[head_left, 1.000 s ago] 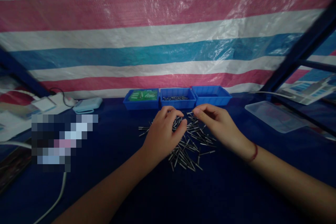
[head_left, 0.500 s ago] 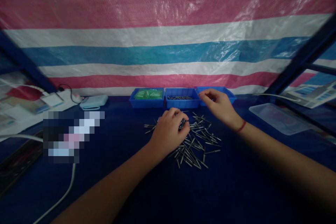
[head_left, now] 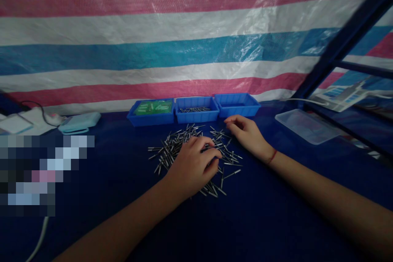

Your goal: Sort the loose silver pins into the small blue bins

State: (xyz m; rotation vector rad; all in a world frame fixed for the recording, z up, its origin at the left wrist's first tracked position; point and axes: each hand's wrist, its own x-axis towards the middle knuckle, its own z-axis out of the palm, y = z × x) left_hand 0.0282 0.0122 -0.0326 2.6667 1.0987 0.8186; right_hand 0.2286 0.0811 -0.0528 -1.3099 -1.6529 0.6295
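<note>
A loose pile of thin metal blind rivets (head_left: 172, 147) lies on the dark blue table. My left hand (head_left: 193, 163) rests over the middle of the pile, its fingers bent and spread apart, and it covers part of the rivets. Just right of the pile, my right hand (head_left: 245, 133) is above the table with thumb and fingertips drawn together. Whatever those fingertips may hold is too small to see. Behind the pile, a blue bin (head_left: 197, 117) contains more rivets. To its right stands another blue bin (head_left: 238, 110), close behind my right hand.
A third blue bin (head_left: 150, 120) at the left holds green-and-white packets (head_left: 153, 107). A clear plastic lid (head_left: 307, 127) lies on the right. Further left are a light blue case (head_left: 80, 122), a blurred-out object (head_left: 52, 172) and a white cable (head_left: 41, 233). Striped sheeting (head_left: 184, 57) hangs behind.
My right hand has drawn back from the right-hand bin toward the pile. My left hand stays over the rivets, its fingers shifted. The view has turned somewhat to the right.
</note>
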